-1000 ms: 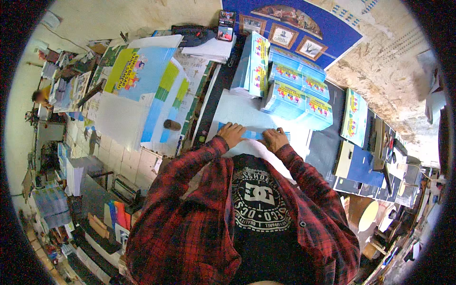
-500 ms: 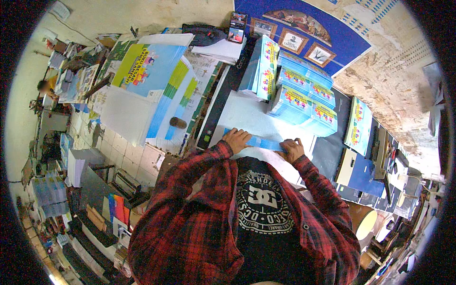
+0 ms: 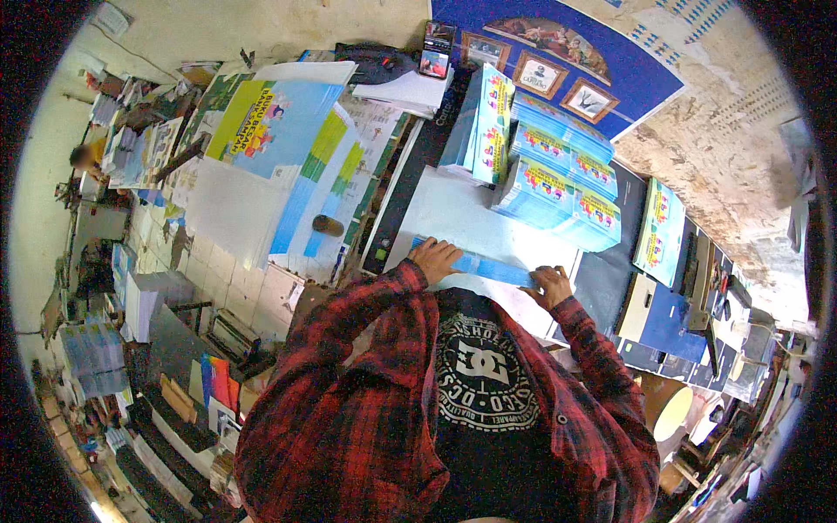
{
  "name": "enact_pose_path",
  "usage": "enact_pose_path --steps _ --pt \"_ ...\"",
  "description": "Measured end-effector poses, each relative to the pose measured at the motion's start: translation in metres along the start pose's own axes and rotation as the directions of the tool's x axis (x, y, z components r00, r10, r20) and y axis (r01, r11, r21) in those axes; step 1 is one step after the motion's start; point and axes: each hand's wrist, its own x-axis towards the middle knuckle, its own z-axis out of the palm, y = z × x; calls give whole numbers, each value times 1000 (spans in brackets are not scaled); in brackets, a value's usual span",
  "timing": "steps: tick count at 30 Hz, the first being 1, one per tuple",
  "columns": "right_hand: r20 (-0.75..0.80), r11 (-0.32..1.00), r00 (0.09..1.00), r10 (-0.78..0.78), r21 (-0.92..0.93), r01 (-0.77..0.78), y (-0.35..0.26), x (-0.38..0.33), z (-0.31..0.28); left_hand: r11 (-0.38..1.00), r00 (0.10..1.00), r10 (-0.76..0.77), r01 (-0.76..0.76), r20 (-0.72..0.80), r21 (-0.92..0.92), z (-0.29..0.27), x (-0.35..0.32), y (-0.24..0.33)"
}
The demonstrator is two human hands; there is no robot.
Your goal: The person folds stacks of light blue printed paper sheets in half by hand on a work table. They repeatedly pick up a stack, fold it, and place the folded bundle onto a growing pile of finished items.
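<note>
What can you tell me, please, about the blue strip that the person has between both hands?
The blue strip is long, narrow and light blue, and looks like paper or a thin stack of sheets; which cannot be told. It lies flat and slightly slanted on the white sheet at the near edge of the table. The left hand rests on its left end, the right hand on its right end. Stacks of blue printed booklets stand just beyond it.

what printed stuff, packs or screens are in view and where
Blue printed bundles: stacked behind the hands, yellow-pink labels.
Phone: upright at back, lit screen.
Big poster sheets: left, yellow, green, blue.
Blue strip: held by left hand and right hand.
</note>
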Motion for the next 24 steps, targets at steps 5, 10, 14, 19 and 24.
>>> enact_pose_path --steps 5,10,14,19,24 --pt "-54 1000 999 -4 -15 3 7 -9 13 999 999 26 -28 -41 -43 -13 -4 -10" --pt "-98 996 993 -58 -78 51 4 -6 10 994 995 26 -36 -98 -103 -11 -34 -39" --pt "-124 995 990 -67 -76 58 4 -6 8 986 989 65 -84 -130 -145 -3 -35 -46" --pt "-127 997 991 -43 -62 35 4 -10 11 980 992 47 -69 -118 -185 -9 -43 -59" --pt "-68 1000 997 -21 22 23 -1 -3 -7 983 997 50 -59 -57 -174 4 -49 -66"
